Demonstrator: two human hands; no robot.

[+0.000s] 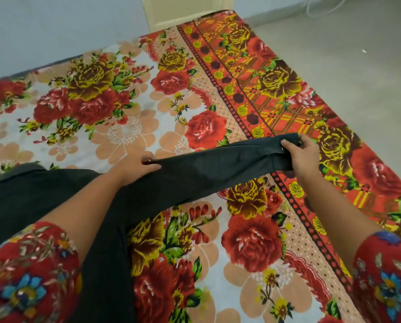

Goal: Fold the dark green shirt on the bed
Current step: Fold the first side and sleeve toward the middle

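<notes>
**Sleeve held between your two hands.** The shirt [55, 194] lies on the bed [125, 101] at lower left, its body flat beneath your left forearm. One sleeve [218, 166] runs out from it toward the right, its long axis nearly level across the view and rising slightly to the cuff [285, 148]. Your right hand [304, 155] grips the cuff, thumb laid on its upper face and fingers curled round its end, so the sleeve's free end is in that hand. Your left hand [136, 167] sits at the sleeve's inner end, near the shoulder, with fingers curled onto the far edge and pinching the cloth; whether they pin it to the sheet or lift it cannot be told. The sleeve lies between the hands, and the body lies toward you and to the left of both. The right hand holds the end that has to travel, and the left is placed to act as the hinge. A fold would likely carry the cuff leftward over the body, pivoting at the left hand. The cuff is over the sheet's patterned border, near the bed's right edge, with floor [357, 66] beyond. On the left and far sides the sheet runs on to the wall [55, 31]. The shirt's left part leaves the view, so its other sleeve cannot be judged.
</notes>
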